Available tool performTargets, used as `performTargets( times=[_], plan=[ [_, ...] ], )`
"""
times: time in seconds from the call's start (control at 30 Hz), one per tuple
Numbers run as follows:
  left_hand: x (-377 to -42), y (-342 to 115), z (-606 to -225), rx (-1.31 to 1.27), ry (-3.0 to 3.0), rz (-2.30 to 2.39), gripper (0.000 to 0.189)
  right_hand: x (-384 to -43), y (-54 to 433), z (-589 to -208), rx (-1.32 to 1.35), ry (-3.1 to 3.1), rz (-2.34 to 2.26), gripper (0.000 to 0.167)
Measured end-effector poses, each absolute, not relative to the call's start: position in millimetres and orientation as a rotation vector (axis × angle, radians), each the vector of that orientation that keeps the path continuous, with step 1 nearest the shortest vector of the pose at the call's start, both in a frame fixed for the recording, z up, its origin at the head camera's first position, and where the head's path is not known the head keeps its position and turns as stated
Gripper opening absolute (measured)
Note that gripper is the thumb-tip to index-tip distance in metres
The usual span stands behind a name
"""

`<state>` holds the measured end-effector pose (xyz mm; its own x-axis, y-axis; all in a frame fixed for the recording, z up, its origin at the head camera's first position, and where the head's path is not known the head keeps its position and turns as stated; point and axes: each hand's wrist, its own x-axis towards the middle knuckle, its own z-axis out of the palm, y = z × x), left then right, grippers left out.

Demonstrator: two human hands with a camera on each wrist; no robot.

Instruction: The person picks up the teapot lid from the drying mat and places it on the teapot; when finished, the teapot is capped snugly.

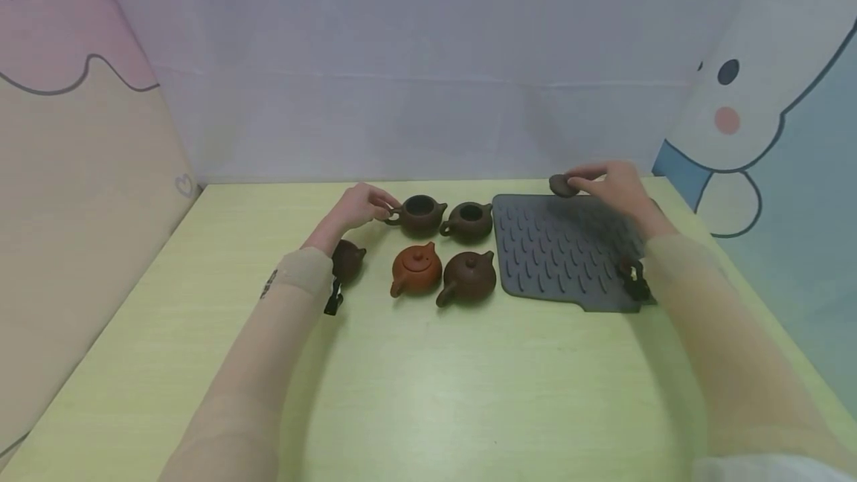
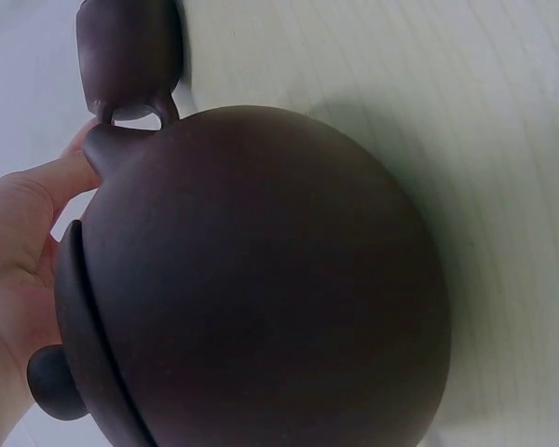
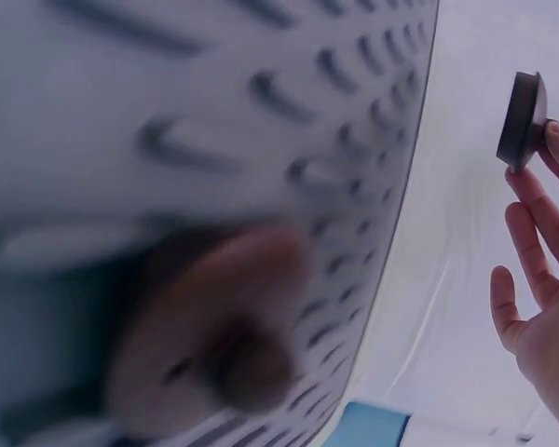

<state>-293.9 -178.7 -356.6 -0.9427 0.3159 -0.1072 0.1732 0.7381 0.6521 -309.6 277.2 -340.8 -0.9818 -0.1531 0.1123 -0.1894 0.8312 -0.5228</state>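
At the back left, my left hand (image 1: 358, 208) holds the handle of a dark brown teapot (image 1: 422, 220) without a lid. Seen from the left wrist, a lidded dark teapot (image 2: 270, 270) fills the view and hides part of the left hand (image 2: 23, 242); the lidless teapot (image 2: 130, 56) is behind it. My right hand (image 1: 616, 184) pinches a round dark lid (image 1: 561, 185) over the far edge of a grey ridged mat (image 1: 549, 244). The lid (image 3: 524, 121) is tilted edge-on between thumb and fingers in the right wrist view.
A second lidless teapot (image 1: 470, 223) stands right of the held one. In front are an orange lidded teapot (image 1: 416, 271) and a brown lidded teapot (image 1: 471, 278). Another dark teapot (image 1: 347, 262) sits by my left wrist. A blurred reddish-brown lid (image 3: 196, 345) lies on the mat.
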Motion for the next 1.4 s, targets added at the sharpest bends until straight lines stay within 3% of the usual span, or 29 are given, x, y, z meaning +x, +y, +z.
performTargets(
  times=[0.8,1.4],
  plan=[
    [-299,-181,-355,0.384,2.733,0.957,0.031,-330,131,-312,0.857,-2.755,0.929,0.029],
    [-296,-184,-352,0.398,2.746,0.962,0.03,-329,74,-327,1.061,-2.63,0.964,0.025]
  ],
)
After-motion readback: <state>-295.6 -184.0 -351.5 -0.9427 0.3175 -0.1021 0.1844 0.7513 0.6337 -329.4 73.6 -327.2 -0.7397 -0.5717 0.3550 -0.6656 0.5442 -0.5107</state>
